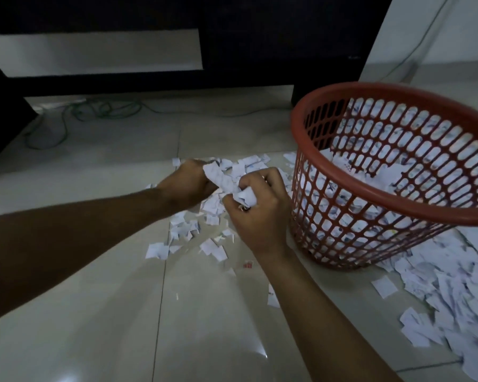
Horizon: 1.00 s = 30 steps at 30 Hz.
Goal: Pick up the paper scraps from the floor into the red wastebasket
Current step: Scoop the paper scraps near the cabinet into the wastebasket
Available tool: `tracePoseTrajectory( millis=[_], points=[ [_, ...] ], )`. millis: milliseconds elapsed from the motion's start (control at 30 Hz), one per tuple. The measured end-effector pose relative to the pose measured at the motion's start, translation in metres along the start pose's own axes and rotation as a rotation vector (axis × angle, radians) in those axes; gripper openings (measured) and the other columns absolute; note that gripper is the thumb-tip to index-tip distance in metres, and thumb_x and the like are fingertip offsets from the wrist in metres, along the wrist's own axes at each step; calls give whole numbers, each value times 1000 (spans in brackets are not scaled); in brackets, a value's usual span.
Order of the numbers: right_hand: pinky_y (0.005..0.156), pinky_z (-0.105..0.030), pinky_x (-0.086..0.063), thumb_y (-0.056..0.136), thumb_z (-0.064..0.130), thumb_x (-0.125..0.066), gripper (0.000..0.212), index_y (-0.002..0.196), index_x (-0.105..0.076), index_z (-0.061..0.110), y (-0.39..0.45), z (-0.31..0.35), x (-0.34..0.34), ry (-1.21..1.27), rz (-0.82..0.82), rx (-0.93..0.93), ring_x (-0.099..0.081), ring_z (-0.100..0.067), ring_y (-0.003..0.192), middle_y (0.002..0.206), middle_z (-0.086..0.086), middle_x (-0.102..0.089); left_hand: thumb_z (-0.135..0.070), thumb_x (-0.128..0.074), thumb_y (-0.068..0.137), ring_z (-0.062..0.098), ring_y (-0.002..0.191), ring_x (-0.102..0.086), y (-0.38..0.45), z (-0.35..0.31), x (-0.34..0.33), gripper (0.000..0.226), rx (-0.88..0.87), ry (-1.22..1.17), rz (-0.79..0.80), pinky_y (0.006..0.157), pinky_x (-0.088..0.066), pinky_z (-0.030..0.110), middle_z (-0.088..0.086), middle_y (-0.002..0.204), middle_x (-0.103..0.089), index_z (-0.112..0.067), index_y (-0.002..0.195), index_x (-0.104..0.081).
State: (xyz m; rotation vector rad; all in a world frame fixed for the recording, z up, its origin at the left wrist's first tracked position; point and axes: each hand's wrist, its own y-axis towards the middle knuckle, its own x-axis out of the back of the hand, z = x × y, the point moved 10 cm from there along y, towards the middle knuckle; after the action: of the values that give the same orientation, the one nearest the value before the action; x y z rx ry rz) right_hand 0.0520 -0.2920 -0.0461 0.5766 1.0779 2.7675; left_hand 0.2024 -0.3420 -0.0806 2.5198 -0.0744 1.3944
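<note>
Left hand (189, 181) and right hand (255, 208) each clutched paper scraps (224, 179); fingertips hidden. Red wastebasket (370, 186) just right of right hand, cut off.

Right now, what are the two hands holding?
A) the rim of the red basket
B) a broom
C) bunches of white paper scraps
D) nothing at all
C: the left hand and the right hand both have their fingers curled round white paper scraps, just left of the red wastebasket, which neither hand touches.
</note>
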Motion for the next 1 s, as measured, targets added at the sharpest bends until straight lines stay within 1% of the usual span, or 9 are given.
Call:
tracePoseTrajectory(
  millis=[133,267,333,400,500,667,733,833,1000],
  points=[
    [62,-4,-35,70,10,-75,15,76,-64,4,32,34,16,12,-42,79,-46,-10,70,84,-10,-52,-11,-58,89,8,49,-33,28,-29,49,44,-28,-65,-130,49,-32,23,-7,55,-32,-25,60,-29],
    [57,-11,-38,74,18,-69,16,74,-63,4,65,58,50,19,-155,136,-47,-11,67,83,-9,-52,3,-64,83,-1,45,-34,53,-68,72,40,-53,-380,-232,48,-27,9,-10,53,-35,-16,57,-38],
    [58,-8,-34,75,21,-66,18,74,-62,4,81,68,70,16,-204,153,-46,-10,67,82,-8,-52,-13,-58,77,4,58,-47,64,-89,81,24,-93,-413,-304,56,-45,24,-17,62,-46,-27,60,-50],
    [59,-5,-30,75,23,-65,18,73,-62,5,94,72,93,-23,-258,162,-43,-8,65,80,-5,-51,-22,-49,77,28,75,-60,76,-110,82,16,-118,-315,-332,75,-53,43,0,75,-59,-14,74,-63],
    [58,-5,-30,75,27,-61,17,73,-60,10,109,65,125,-108,-308,131,-39,-6,63,75,-5,-52,-22,-50,88,18,53,-47,87,-139,89,29,-212,-230,-455,53,-36,14,-6,55,-47,-12,61,-46],
    [56,-13,-28,79,23,-62,15,76,-47,22,123,12,162,-306,-184,-66,-38,-12,66,78,-3,-47,-15,-49,97,6,48,-40,99,-181,65,35,-307,-236,-437,46,-28,13,-9,53,-40,-15,63,-43],
    [64,-22,-33,83,29,-62,13,88,-52,22,123,-26,164,-447,5,-244,-46,-19,81,93,-5,-47,-16,-51,98,6,49,-43,104,-193,53,32,-335,-246,-403,46,-30,12,-10,55,-42,-10,67,-47],
    [102,-46,-39,82,52,-67,61,134,-46,27,98,-83,170,-604,341,-627,-36,-33,131,142,-11,-35,-19,-50,99,6,49,-45,111,-206,39,34,-363,-236,-366,45,-32,12,-7,55,-44,-7,67,-48],
    [112,-54,-27,81,56,-66,70,141,-40,29,92,-84,191,-602,256,-639,-20,-33,141,151,-10,-27,-23,-46,101,4,53,-55,118,-222,25,32,-366,-269,-311,46,-39,12,-6,61,-53,-5,75,-54]
  ],
)
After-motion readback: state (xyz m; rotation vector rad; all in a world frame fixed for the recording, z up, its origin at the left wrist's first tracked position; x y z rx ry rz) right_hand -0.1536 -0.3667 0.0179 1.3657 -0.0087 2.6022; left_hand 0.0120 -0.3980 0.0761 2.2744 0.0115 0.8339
